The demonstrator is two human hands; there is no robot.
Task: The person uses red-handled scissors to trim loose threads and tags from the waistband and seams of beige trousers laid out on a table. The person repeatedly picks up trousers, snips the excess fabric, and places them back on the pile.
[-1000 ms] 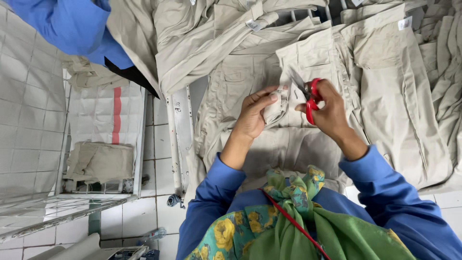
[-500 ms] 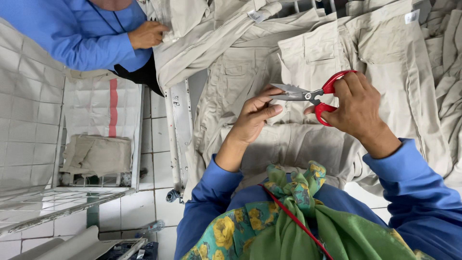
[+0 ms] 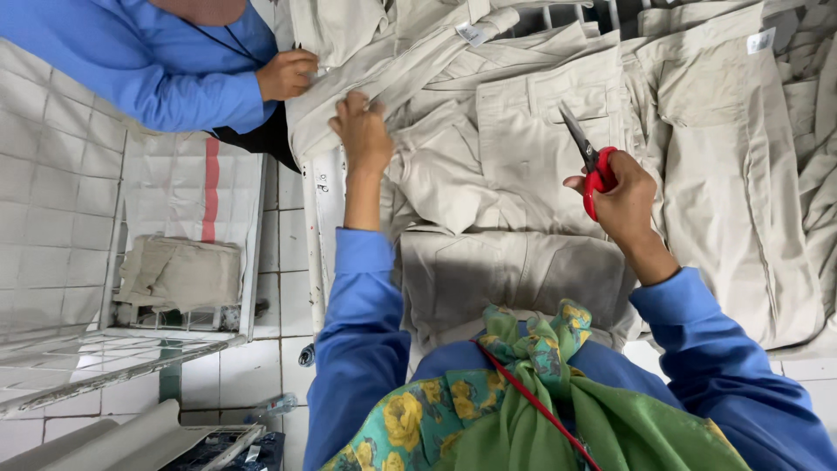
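Note:
My left hand (image 3: 364, 133) reaches out to the left edge of the pile and grips a fold of a beige garment (image 3: 384, 83). My right hand (image 3: 621, 199) holds red-handled scissors (image 3: 589, 161), blades pointing up and away over a pair of beige trousers (image 3: 532, 131). Another pair of beige trousers (image 3: 514, 275) lies flat right in front of me. Several more beige trousers (image 3: 732, 157) are spread over the table.
A co-worker in a blue sleeve (image 3: 157, 78) stands at the upper left, one hand (image 3: 286, 73) on the same pile. A white wire cart (image 3: 174, 262) with folded beige cloth (image 3: 179, 272) stands on the tiled floor at left.
My left hand left the scissors area and stretched out to the left edge of the pile. My right hand with the scissors dropped slightly, blades now pointing up.

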